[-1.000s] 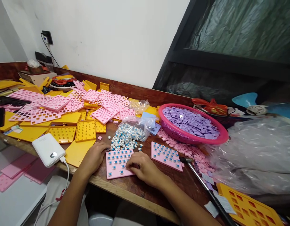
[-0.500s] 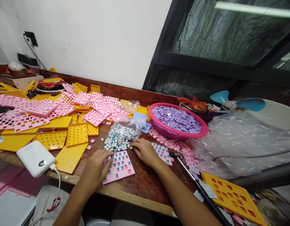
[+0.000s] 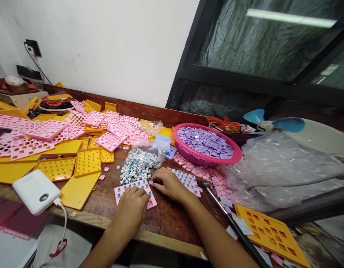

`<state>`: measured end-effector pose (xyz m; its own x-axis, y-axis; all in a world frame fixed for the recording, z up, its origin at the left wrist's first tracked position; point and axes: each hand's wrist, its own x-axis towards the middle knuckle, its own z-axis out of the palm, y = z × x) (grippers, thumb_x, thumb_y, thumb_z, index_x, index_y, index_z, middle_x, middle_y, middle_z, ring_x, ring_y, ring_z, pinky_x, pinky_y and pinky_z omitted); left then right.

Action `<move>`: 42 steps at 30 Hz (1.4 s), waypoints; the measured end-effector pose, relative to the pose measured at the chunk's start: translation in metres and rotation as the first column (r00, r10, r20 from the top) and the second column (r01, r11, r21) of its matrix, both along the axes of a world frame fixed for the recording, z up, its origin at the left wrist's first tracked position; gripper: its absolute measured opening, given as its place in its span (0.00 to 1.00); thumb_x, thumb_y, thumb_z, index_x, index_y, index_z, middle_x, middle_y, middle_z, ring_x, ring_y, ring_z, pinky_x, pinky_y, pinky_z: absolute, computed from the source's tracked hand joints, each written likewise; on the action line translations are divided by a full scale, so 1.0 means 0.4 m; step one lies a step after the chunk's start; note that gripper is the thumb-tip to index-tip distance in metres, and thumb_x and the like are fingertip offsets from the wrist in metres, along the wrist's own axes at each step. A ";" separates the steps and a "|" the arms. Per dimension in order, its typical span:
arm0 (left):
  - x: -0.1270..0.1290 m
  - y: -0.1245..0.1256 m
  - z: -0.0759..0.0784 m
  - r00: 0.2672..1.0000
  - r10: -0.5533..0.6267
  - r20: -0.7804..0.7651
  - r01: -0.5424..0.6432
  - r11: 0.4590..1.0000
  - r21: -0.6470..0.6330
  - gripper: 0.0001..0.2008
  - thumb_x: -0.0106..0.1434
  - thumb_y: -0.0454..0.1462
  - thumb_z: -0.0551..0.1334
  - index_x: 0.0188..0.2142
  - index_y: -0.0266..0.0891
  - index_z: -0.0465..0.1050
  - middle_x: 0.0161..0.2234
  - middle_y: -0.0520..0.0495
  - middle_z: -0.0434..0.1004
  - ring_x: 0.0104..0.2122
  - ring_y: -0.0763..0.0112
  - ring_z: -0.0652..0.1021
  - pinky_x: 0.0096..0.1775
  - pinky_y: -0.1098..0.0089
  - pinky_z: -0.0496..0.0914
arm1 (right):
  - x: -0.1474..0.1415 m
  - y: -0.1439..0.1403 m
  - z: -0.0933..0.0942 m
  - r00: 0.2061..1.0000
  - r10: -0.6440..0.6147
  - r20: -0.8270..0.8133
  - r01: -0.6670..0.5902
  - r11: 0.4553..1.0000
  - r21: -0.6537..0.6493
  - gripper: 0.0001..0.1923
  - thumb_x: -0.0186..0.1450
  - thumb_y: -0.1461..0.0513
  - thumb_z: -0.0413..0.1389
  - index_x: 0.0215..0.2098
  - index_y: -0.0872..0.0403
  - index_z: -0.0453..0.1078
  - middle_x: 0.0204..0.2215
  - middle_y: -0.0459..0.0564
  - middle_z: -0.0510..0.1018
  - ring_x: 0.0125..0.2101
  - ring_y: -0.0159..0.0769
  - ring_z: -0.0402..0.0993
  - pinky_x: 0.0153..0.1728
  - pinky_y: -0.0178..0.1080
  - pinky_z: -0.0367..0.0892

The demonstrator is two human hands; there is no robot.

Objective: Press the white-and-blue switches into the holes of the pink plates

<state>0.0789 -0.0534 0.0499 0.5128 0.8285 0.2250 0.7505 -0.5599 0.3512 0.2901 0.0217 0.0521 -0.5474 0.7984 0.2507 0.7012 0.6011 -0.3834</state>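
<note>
Wooden tabletop [image 3: 172,219] cluttered with pink and yellow plates. Left hand [image 3: 132,204] lies flat, grip released, on a pink switch plate [image 3: 124,187]. At its 2 o'clock, right hand [image 3: 170,183] pinches a switch beside the switch pile [image 3: 135,169].

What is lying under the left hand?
The left hand rests on a pink plate with blue switches in its holes. Only the plate's far edge and right corner show; the part beneath the palm is covered.
</note>
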 end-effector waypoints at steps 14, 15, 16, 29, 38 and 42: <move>0.006 0.002 -0.017 0.995 0.104 -0.004 -0.104 0.994 0.032 0.14 0.73 0.33 0.55 0.46 0.45 0.79 0.41 0.45 0.79 0.44 0.61 0.76 0.44 0.62 0.68 | -0.016 -0.023 0.024 0.993 0.050 -0.104 -0.072 0.974 -0.216 0.10 0.63 0.67 0.61 0.43 0.54 0.79 0.39 0.50 0.83 0.39 0.39 0.78 0.43 0.39 0.70; 0.005 0.003 -0.014 0.995 0.100 -0.021 -0.100 0.995 0.028 0.14 0.72 0.33 0.55 0.46 0.45 0.79 0.41 0.45 0.79 0.44 0.60 0.76 0.45 0.62 0.68 | -0.016 -0.024 0.027 0.993 0.047 -0.106 -0.070 0.970 -0.231 0.10 0.63 0.67 0.61 0.42 0.54 0.79 0.38 0.49 0.83 0.38 0.39 0.78 0.42 0.38 0.70; 0.006 0.003 -0.010 0.994 0.100 -0.050 -0.099 0.995 0.028 0.13 0.72 0.33 0.55 0.46 0.45 0.79 0.42 0.45 0.79 0.44 0.60 0.76 0.45 0.62 0.68 | -0.015 -0.025 0.030 0.994 0.044 -0.103 -0.069 0.967 -0.246 0.10 0.63 0.67 0.62 0.42 0.54 0.79 0.38 0.49 0.83 0.37 0.38 0.78 0.41 0.37 0.70; 0.015 -0.001 -0.003 0.985 0.101 -0.143 -0.087 0.991 0.102 0.12 0.70 0.30 0.56 0.43 0.38 0.79 0.40 0.40 0.80 0.42 0.55 0.75 0.44 0.57 0.65 | 0.000 -0.043 0.059 0.999 -0.012 -0.052 -0.007 0.941 -0.338 0.08 0.57 0.68 0.67 0.35 0.54 0.80 0.33 0.47 0.83 0.35 0.37 0.77 0.37 0.35 0.66; -0.008 -0.011 -0.055 0.996 0.094 0.013 -0.094 0.980 0.173 0.09 0.73 0.34 0.56 0.43 0.42 0.76 0.40 0.47 0.78 0.40 0.59 0.73 0.44 0.59 0.64 | -0.043 -0.074 0.062 0.985 0.153 -0.077 -0.170 0.915 -0.366 0.09 0.57 0.65 0.72 0.35 0.54 0.80 0.33 0.46 0.82 0.36 0.36 0.76 0.38 0.34 0.64; -0.003 -0.004 -0.036 0.993 0.117 -0.012 -0.114 0.987 0.117 0.11 0.74 0.35 0.54 0.42 0.43 0.76 0.40 0.47 0.77 0.41 0.59 0.73 0.44 0.59 0.63 | -0.045 -0.074 0.051 0.991 0.110 -0.081 -0.132 0.925 -0.357 0.10 0.56 0.63 0.73 0.34 0.55 0.79 0.32 0.46 0.82 0.35 0.36 0.75 0.37 0.34 0.64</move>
